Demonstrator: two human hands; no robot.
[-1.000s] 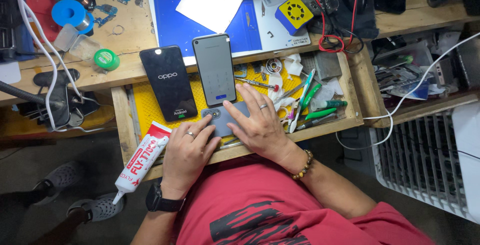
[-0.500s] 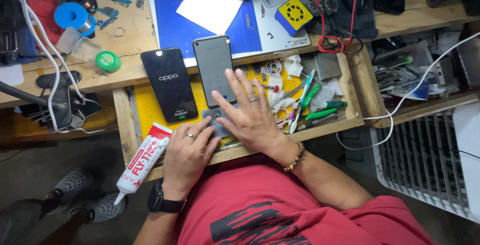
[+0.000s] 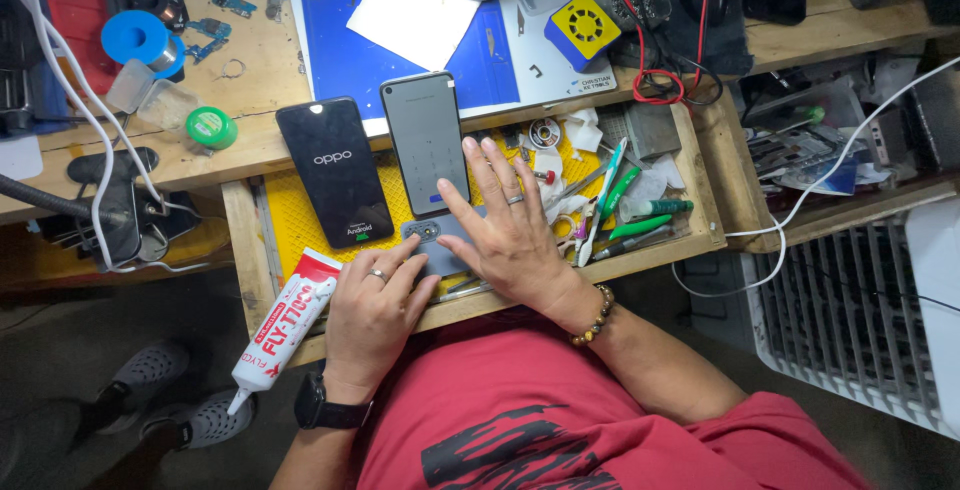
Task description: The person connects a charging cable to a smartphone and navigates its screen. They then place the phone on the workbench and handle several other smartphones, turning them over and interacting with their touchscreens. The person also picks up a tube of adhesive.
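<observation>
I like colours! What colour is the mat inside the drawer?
Yellow mat, seen from the head view.

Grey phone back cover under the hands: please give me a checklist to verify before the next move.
1. Left hand steadies the grey back cover: ok.
2. Right hand lies flat on it: ok.
3. Cover seated evenly: cannot tell, the hands hide it.
4. Glue tube apart from the hands: ok, on the drawer edge.
5. Two phones, black and grey, safely placed: not ok, both overhang the drawer.
</observation>
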